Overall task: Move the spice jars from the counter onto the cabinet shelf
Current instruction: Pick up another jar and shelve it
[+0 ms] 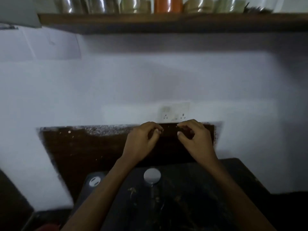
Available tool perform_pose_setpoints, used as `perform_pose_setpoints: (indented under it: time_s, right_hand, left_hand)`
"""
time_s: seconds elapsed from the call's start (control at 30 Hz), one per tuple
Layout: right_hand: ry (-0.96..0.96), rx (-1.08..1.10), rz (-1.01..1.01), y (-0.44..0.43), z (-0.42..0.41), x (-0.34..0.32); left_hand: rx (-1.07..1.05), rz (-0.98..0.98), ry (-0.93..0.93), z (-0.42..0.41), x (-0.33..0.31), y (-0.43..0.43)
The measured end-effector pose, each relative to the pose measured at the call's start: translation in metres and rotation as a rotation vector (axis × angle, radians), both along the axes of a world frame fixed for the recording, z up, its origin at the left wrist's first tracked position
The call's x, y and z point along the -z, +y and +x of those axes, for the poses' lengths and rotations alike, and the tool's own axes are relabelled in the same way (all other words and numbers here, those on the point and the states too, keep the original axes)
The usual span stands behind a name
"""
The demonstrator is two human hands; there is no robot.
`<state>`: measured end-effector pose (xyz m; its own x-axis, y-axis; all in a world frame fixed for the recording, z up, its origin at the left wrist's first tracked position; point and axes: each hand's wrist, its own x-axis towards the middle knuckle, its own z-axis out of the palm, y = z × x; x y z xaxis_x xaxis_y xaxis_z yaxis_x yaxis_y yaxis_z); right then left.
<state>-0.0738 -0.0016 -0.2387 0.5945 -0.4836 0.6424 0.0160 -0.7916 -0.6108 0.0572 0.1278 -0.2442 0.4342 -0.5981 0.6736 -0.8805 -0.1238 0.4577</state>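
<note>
both hands up over the dark counter [233, 180], side by side and apart, not touching. left hand [141, 140]: fingers loosely curled, thumb close to the fingertips, nothing in it. right hand [195, 139]: same pose, narrow gap between thumb and index, also nothing in it.

spice jars [168, 5] are on the wooden shelf [166, 22] at the top edge, standing in a row close together. only their lower parts show, and they're blurred. clear walls with glare streaks. contents left to right: grey-brown, olive green, one solid orange, tan, pale green, something dark and stringy at the far right.

below the shelf is a white wall with a double socket plate [174, 113] just above the hands. behind the hands is a dark brown panel [91, 150] with a pale speckled top edge.

on the counter between the forearms is a round white disc [152, 175]. a smaller round pale one [94, 181] sits left of the left forearm. can't tell what either is.
</note>
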Motion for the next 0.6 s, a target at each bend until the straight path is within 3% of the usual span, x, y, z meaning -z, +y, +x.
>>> perform_pose_setpoints:
  time_s: [0.27, 0.5, 0.6]
  right_hand:
    - [0.271, -0.042, 0.088, 0.047, 0.030, 0.102]
    - [0.490, 0.036, 0.228, 0.043, 0.055, 0.205]
    - [0.558, 0.060, 0.311, 0.041, 0.069, 0.233]
  left_hand:
    - [-0.039, 0.159, 0.205, 0.028, 0.107, 0.044]
    - [-0.063, 0.522, 0.477, 0.041, 0.189, 0.052]
    - [-0.073, 0.573, 0.594, 0.039, 0.201, 0.048]
